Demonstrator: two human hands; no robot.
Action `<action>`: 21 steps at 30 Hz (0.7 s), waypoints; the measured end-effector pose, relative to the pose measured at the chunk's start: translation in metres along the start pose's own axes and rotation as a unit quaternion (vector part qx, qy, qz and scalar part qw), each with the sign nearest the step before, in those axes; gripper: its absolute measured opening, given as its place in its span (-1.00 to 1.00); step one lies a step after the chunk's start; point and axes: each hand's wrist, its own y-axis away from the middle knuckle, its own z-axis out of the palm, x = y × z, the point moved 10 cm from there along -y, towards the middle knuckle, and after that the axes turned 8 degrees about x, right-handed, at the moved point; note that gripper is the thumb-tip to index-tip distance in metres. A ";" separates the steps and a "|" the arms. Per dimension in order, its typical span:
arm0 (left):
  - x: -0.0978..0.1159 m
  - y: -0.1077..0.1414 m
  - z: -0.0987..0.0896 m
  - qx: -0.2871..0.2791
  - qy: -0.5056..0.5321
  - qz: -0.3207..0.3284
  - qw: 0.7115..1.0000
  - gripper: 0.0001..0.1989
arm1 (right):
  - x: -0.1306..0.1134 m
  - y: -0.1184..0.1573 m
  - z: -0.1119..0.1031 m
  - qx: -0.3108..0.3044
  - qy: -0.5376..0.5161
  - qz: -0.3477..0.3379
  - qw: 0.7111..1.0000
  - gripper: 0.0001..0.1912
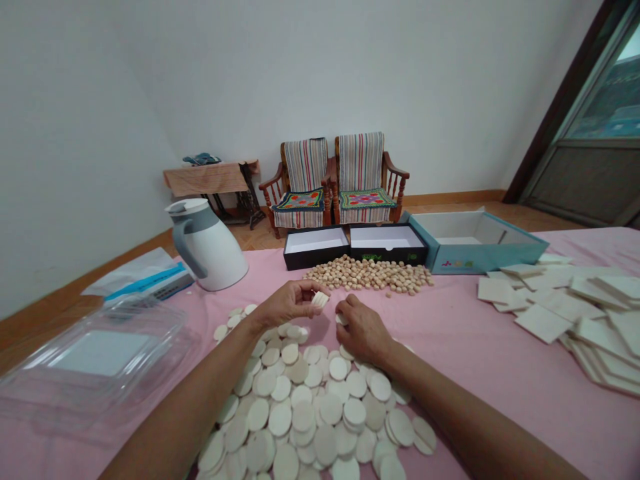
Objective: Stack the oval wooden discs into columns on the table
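Left hand (287,301), mid-frame, was closed on a short stack of pale discs (321,299), edges aligned, pinched between thumb and fingers. Right hand (363,330), just right of it and apart, had its fingers curled around at least one pale disc (341,319); full count hidden by the knuckles. Loose discs (303,417), overlapping and in no order, ran from the centre to the bottom edge on the pink-covered counter (430,333). Progress, by my reading: early; only the handful in the left hand was squared up, the great bulk lay loose. Small tan pieces (370,273) sat heaped beyond the hands, before two black boxes; square tiles (550,300) lay scattered at right, near a blue box (475,257). Neither hand touched those. White jug (215,250) and clear plastic tray (100,353) stood at left; box floors only partly visible.
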 end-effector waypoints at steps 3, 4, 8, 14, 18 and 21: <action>0.000 -0.001 0.000 -0.010 -0.036 0.011 0.999 -0.53 | 0.000 0.000 0.001 -0.002 -0.001 0.000 1.000 -0.79; 0.001 -0.002 0.000 -0.014 -0.058 0.020 0.998 -0.53 | 0.000 0.000 0.002 -0.002 -0.001 0.001 1.000 -0.79; 0.002 -0.013 -0.002 -0.009 -0.280 0.073 0.957 -0.61 | 0.001 -0.001 0.003 -0.002 -0.003 -0.003 1.000 -0.79; -0.008 -0.042 -0.008 0.037 -0.451 0.087 0.887 -0.77 | 0.002 -0.001 0.002 -0.002 -0.001 0.001 1.000 -0.80; -0.012 -0.053 -0.007 0.057 -0.514 0.088 0.851 -0.80 | -0.001 0.000 0.001 -0.003 -0.002 -0.005 1.000 -0.79; -0.014 -0.055 -0.006 0.057 -0.537 0.085 0.838 -0.82 | -0.001 0.000 0.001 -0.004 -0.006 -0.001 1.000 -0.79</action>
